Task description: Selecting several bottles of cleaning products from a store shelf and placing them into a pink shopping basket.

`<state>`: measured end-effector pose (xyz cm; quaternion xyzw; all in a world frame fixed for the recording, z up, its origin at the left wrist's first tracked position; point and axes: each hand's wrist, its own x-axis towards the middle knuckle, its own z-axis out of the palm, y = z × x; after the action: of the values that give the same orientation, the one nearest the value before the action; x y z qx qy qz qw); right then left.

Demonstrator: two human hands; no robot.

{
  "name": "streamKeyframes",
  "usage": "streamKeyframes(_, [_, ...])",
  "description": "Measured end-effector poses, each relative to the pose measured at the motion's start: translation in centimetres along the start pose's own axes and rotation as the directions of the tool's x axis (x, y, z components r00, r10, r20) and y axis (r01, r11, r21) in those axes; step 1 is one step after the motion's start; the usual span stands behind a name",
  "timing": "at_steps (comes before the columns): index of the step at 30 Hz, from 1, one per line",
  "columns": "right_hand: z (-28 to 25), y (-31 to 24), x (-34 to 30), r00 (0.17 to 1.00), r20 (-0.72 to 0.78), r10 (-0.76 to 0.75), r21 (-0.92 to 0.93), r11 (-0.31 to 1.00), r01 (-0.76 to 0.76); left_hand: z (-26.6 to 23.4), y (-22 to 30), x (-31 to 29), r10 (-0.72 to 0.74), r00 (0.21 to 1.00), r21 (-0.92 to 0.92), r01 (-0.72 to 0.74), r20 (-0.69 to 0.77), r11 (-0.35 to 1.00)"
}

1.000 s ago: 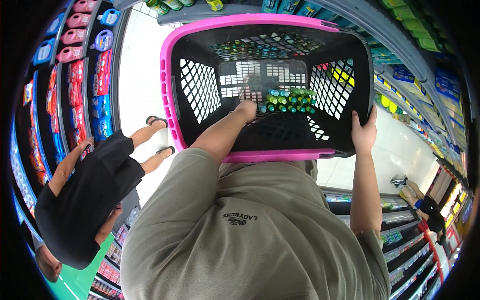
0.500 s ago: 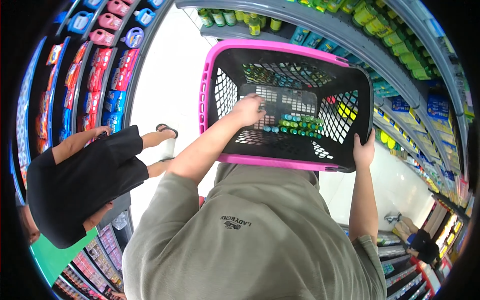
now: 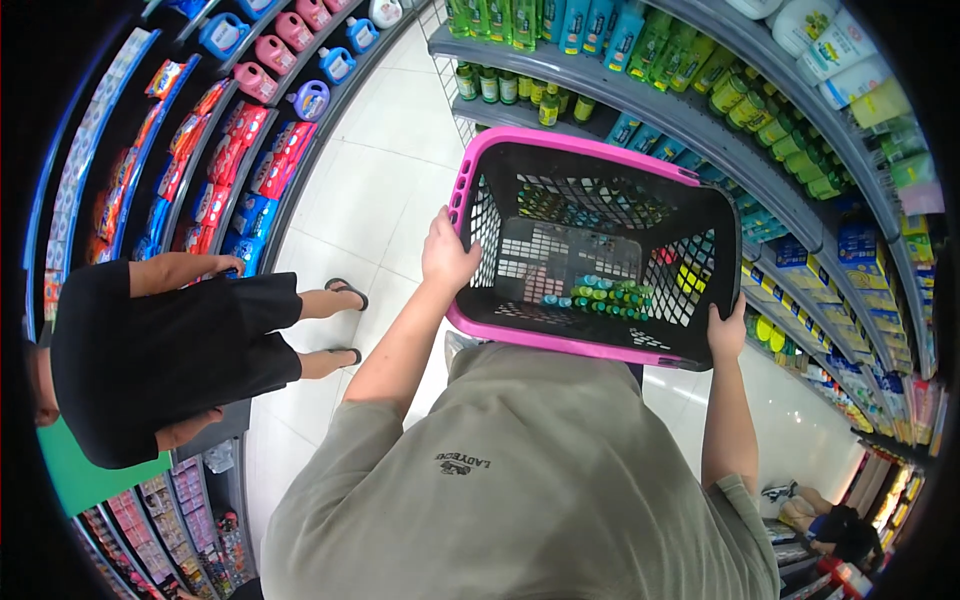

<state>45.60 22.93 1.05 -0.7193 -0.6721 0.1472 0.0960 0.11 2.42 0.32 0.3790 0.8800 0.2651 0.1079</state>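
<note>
I hold a black mesh shopping basket [image 3: 590, 345] with a pink rim in front of my waist, its open top facing me. My left hand [image 3: 449, 255] is closed on the left end of the rim. The right end is gripped by my right hand [image 3: 727, 328], whose fingers are partly hidden behind the basket wall. Small green and pale-blue bottles [image 3: 612, 298] show in rows at the bottom of the basket, toward my body.
Shelves of green and blue bottles [image 3: 665, 55] curve along the front and right. At left, a person in black clothes [image 3: 180, 345] stands beside shelves with red packs [image 3: 240, 130]. Another person [image 3: 835, 525] is low down at the far right.
My left hand has come out of the basket and taken hold of its left rim. The basket has shifted right and closer to my body. My right hand keeps its grip.
</note>
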Motion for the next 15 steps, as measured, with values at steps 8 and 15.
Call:
streamKeyframes(8, [0.0, 0.2, -0.4, 0.999, -0.024, -0.025, 0.038, 0.999, 0.026, 0.0, 0.2, 0.3, 0.173, 0.964, 0.056, -0.165, -0.201, 0.985])
streamKeyframes(15, [0.0, 0.3, -0.4, 1.000, -0.013, -0.026, 0.045, 0.999, 0.026, -5.5, 9.4, 10.5, 0.404, 0.774, -0.025, -0.476, -0.488, 0.879])
